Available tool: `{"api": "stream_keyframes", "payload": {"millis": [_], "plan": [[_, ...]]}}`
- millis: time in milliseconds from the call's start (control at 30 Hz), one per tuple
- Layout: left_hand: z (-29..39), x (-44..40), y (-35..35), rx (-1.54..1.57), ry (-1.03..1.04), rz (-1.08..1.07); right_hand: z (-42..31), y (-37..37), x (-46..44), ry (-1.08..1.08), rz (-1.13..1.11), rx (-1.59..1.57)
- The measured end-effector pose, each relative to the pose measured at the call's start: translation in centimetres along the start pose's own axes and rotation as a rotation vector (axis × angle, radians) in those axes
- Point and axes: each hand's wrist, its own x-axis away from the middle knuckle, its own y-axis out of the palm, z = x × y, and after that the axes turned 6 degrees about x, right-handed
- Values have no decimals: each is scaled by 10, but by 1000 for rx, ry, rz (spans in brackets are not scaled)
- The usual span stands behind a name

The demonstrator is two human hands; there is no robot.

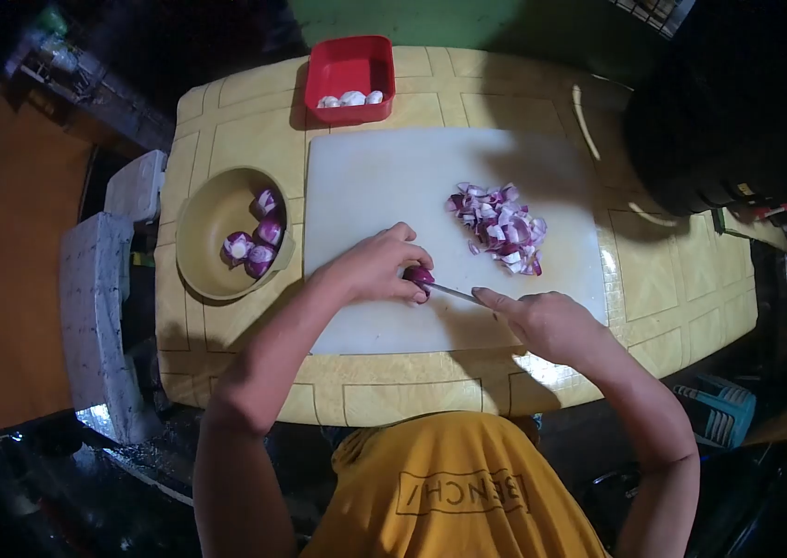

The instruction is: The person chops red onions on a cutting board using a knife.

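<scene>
On the white cutting board (pixel 365 177), my left hand (pixel 379 267) is closed around a red onion (pixel 419 279), holding it against the surface. My right hand (pixel 547 323) grips a knife (pixel 454 294) by its handle, which the fingers hide. The blade points left, and its tip end meets the onion; how deep it goes cannot be made out. A loose pile of chopped red onion (pixel 500 226) lies on the right part of the board, beyond my right hand.
Left of the board stands a yellowish bowl (pixel 203 265) with several red onions (pixel 269 231) in it. A red container (pixel 350 113) with garlic (pixel 352 98) sits at the table's far side. A large dark object (pixel 719 130) occupies the right. A patterned yellow cloth (pixel 403 391) covers the table.
</scene>
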Motion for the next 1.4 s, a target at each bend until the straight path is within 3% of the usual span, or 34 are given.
{"api": "stream_keyframes", "payload": {"millis": [133,200,467,633,967,1067,1267,1333,1400], "plan": [[0,5,1,31,0,14,-12,14,-9,-32,60,29],[1,2,1,15,14,16,-13,23,-15,48,-17,84],[-3,10,9,-88,100,97,-12,-7,24,109,-47,49],[-5,11,11,-122,136,107,-20,6,19,-6,46,83],[-8,13,12,-107,169,119,-18,38,4,7,67,33],[-7,15,12,-123,172,133,-24,5,22,82,-134,83],[-8,13,15,-175,172,147,-44,6,22,70,-84,52],[-12,13,17,-177,185,162,-45,14,22,13,86,94],[-14,14,19,-173,194,177,-46,13,24,27,74,69]]}}
